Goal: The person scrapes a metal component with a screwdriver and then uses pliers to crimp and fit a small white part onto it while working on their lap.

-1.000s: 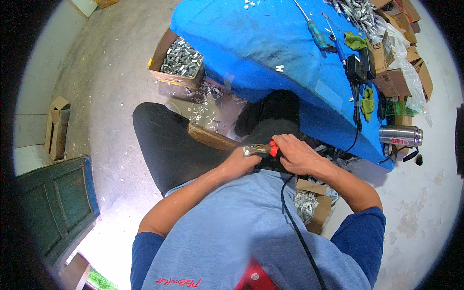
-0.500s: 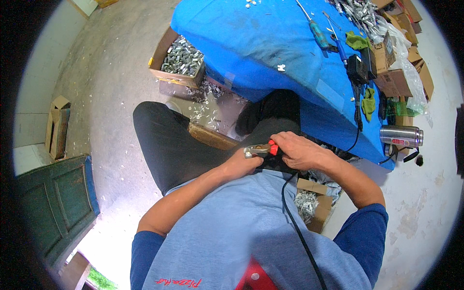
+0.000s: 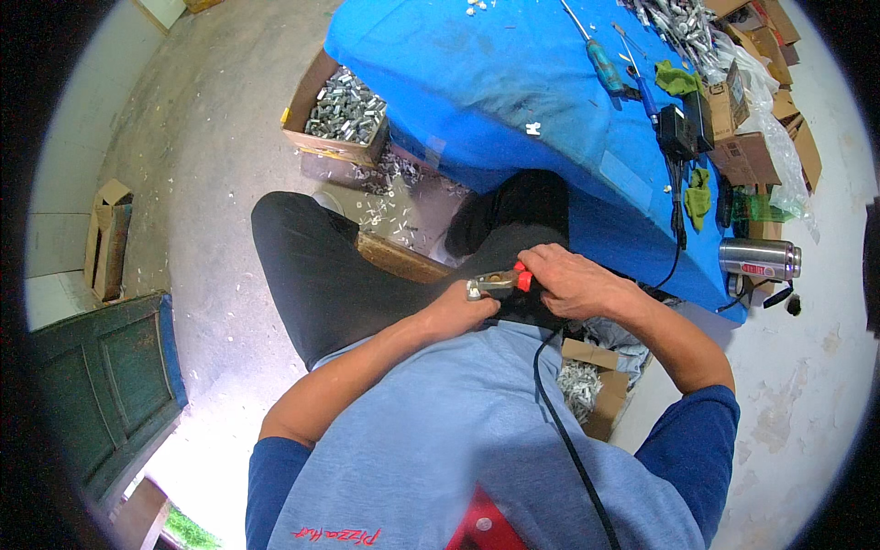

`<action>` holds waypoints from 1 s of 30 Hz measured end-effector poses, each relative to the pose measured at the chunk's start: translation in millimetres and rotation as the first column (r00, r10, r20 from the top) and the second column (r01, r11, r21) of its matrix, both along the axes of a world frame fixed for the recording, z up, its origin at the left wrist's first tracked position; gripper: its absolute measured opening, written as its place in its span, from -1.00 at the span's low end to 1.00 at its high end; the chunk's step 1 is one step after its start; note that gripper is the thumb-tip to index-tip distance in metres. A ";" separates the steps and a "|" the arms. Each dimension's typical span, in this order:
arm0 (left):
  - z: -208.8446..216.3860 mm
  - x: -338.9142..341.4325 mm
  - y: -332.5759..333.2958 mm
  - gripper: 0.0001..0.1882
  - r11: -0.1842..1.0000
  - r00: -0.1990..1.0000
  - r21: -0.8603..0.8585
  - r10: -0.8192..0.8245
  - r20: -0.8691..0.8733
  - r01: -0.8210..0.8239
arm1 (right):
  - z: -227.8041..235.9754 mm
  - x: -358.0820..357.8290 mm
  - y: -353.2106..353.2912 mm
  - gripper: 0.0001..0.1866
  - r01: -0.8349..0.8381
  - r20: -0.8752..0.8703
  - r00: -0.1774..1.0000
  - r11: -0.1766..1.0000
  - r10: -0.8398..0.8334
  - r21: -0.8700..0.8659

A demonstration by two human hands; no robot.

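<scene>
Red-handled pliers, lying between both hands over the dark-trousered lap.
Right hand is gripping the red handles, fingers curled round; left hand is lying against the metal end, near a small pale piece, fingers partly hidden, closure untellable.

I stood in a workshop: metal parts filled a carton upper left, tools lay on a blue-covered table upper right.

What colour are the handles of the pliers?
Red, on the part of the handles that shows; best seen in the head view.
</scene>
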State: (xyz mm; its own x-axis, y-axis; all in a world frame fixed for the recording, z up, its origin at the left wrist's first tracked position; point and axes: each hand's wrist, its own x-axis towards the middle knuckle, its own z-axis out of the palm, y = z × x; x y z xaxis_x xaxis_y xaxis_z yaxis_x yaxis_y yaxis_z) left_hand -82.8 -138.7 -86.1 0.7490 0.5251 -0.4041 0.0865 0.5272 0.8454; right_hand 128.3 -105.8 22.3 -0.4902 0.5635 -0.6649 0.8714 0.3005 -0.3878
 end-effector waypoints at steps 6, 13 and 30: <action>-5.6 1.9 -1.5 -0.84 0.999 0.996 -0.002 -0.033 -0.087 0.033 | 2.9 -2.4 -1.0 -0.40 0.000 0.006 1.000 0.996 -0.001 0.089; -6.7 2.8 -3.1 -0.84 0.999 0.997 0.005 -0.036 -0.071 0.037 | 5.7 -2.9 -3.0 -0.42 0.002 0.024 1.000 0.998 -0.004 0.067; -3.1 0.2 -0.7 -0.70 0.998 0.999 -0.042 -0.047 -0.025 0.046 | -20.4 1.6 -13.4 -0.63 -0.106 -0.039 0.993 0.980 0.114 0.169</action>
State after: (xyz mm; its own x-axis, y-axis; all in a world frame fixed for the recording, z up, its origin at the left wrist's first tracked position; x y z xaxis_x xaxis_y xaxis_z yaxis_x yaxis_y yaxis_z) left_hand -82.6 -139.5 -89.2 0.7614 0.4721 -0.4442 0.1333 0.5566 0.8200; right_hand 129.9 -119.2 1.8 -0.5844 0.6054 -0.5403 0.8110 0.4574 -0.3647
